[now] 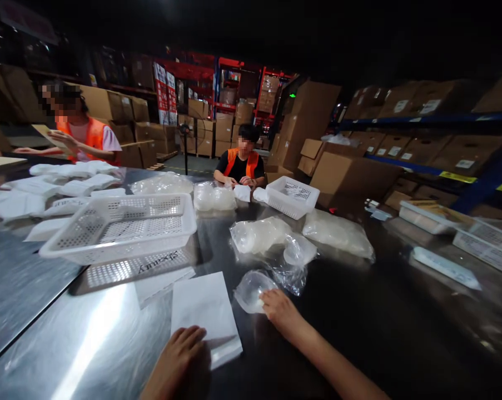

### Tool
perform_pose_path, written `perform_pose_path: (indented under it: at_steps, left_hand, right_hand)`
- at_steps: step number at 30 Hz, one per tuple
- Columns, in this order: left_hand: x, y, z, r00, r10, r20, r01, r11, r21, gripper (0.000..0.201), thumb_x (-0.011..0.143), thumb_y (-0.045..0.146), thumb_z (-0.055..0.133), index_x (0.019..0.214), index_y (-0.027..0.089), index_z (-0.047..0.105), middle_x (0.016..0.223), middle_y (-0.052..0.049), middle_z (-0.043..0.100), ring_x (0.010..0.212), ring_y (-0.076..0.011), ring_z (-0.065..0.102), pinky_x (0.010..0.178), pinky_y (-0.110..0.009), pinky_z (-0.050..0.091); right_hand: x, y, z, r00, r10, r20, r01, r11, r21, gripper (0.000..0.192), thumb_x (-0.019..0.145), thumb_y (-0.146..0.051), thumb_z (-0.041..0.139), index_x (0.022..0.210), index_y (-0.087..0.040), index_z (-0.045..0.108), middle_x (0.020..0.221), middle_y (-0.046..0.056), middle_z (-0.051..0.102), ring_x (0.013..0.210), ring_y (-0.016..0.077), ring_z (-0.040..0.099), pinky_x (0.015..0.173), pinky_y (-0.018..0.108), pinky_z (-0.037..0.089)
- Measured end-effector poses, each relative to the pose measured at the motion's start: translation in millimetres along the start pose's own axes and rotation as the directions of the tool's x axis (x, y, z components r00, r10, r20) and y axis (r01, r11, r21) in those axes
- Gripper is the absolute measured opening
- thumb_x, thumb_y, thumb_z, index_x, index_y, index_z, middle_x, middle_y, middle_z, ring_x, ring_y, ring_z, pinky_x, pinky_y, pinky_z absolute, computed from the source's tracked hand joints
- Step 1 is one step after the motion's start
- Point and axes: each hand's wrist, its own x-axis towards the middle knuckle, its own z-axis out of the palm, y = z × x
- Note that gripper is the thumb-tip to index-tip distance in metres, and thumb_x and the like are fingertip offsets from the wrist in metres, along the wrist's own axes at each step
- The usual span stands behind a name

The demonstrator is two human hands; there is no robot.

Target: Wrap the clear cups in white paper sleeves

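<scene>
Your left hand (180, 350) lies flat, fingers spread, on the white paper packet (204, 316) near the steel table's (359, 322) front edge. Your right hand (281, 310) grips the clear plastic dome (251, 289) just beside it; bare steel lies to the right.

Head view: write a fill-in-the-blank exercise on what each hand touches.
1. The left hand rests on a stack of flat white paper ____.
2. The right hand touches a clear, round plastic ____.
3. The white perforated plastic basket stands on the shiny ____ table.

Missing words: bags; cup; metal
</scene>
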Motion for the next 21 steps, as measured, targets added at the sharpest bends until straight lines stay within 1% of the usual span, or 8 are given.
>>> perform_pose_path:
  at_steps: [2, 5, 7, 9, 12, 14, 17, 21]
  left_hand:
    - [-5, 1, 1.9, 0.999, -0.035, -0.012, 0.035, 0.999, 0.02, 0.023, 0.08, 0.009, 0.063, 0.094, 0.025, 0.071, 0.111, -0.002, 0.079, 0.101, -0.0264, 0.075, 0.084, -0.037, 0.061]
    - [-7, 3, 5.2, 0.999, -0.003, -0.035, 0.004, 1.0, 0.03, 0.025, 0.083, 0.008, 0.059, 0.097, 0.024, 0.071, 0.11, -0.003, 0.079, 0.1, -0.0255, 0.075, 0.084, -0.037, 0.06]
    - [-7, 2, 7.8, 0.998, 0.031, -0.053, -0.029, 0.999, 0.028, 0.027, 0.083, 0.007, 0.056, 0.097, 0.024, 0.071, 0.109, -0.003, 0.08, 0.098, -0.0248, 0.075, 0.082, -0.036, 0.06]
    - [-7, 1, 10.1, 0.997, 0.034, -0.064, -0.032, 0.999, 0.022, 0.03, 0.083, 0.005, 0.053, 0.098, 0.024, 0.071, 0.108, -0.004, 0.08, 0.097, -0.0252, 0.075, 0.082, -0.037, 0.06]
    - [-6, 2, 10.9, 0.998, -0.014, -0.067, 0.015, 1.0, 0.002, 0.034, 0.081, 0.004, 0.051, 0.1, 0.024, 0.071, 0.109, -0.005, 0.08, 0.098, -0.0269, 0.075, 0.083, -0.04, 0.06]
    - [-5, 3, 8.6, 0.998, -0.02, -0.063, 0.019, 1.0, -0.015, 0.035, 0.081, 0.003, 0.051, 0.1, 0.024, 0.071, 0.108, -0.006, 0.08, 0.099, -0.0271, 0.075, 0.084, -0.04, 0.06]
    - [-2, 3, 3.2, 0.998, 0.005, -0.065, -0.008, 0.999, -0.049, 0.034, 0.082, 0.002, 0.052, 0.102, 0.024, 0.071, 0.109, -0.005, 0.08, 0.099, -0.0256, 0.075, 0.083, -0.038, 0.06]
    - [1, 4, -2.3, 0.995, -0.001, -0.096, -0.006, 0.997, -0.071, 0.028, 0.083, 0.004, 0.055, 0.099, 0.022, 0.07, 0.108, -0.006, 0.08, 0.098, -0.025, 0.075, 0.082, -0.036, 0.06]
  right_hand:
    - [-14, -7, -10, 0.993, -0.107, 0.04, 0.106, 0.994, 0.027, 0.011, 0.082, -0.008, 0.073, 0.089, -0.017, 0.075, 0.12, 0.009, 0.074, 0.115, 0.0263, 0.066, 0.107, 0.041, 0.05]
    - [-16, -5, -30, 0.993, -0.101, 0.064, 0.095, 0.991, 0.095, 0.026, 0.087, -0.023, 0.075, 0.112, -0.016, 0.073, 0.126, 0.012, 0.071, 0.122, 0.0287, 0.063, 0.111, 0.048, 0.047]
    - [-8, 0, -43, 0.997, -0.078, -0.005, 0.078, 0.984, 0.159, 0.023, 0.094, -0.019, 0.061, 0.115, -0.017, 0.072, 0.118, 0.01, 0.074, 0.115, 0.025, 0.067, 0.107, 0.045, 0.05]
    - [2, 3, -54, 0.991, -0.015, -0.135, 0.04, 0.982, 0.185, 0.029, 0.097, -0.011, 0.047, 0.109, -0.017, 0.073, 0.107, 0.009, 0.076, 0.103, 0.0225, 0.071, 0.1, 0.042, 0.054]
    - [16, 1, -64, 0.962, 0.072, -0.265, -0.043, 0.992, 0.116, 0.037, 0.094, -0.005, 0.039, 0.102, -0.017, 0.074, 0.097, 0.009, 0.076, 0.092, 0.0223, 0.072, 0.087, 0.037, 0.057]
    - [23, -5, -64, 0.962, 0.124, -0.242, -0.126, 0.992, 0.008, 0.037, 0.093, -0.003, 0.04, 0.098, -0.018, 0.074, 0.097, 0.01, 0.075, 0.089, 0.0222, 0.071, 0.08, 0.033, 0.056]
    - [28, -18, -49, 0.964, 0.215, -0.153, -0.236, 0.963, -0.133, 0.037, 0.09, 0.002, 0.042, 0.085, -0.019, 0.073, 0.09, 0.01, 0.074, 0.082, 0.0222, 0.07, 0.074, 0.031, 0.053]
    - [19, -35, -20, 0.974, 0.203, -0.102, -0.217, 0.965, -0.147, 0.041, 0.081, 0.011, 0.042, 0.073, -0.02, 0.068, 0.077, 0.005, 0.071, 0.07, 0.0216, 0.068, 0.064, 0.029, 0.053]
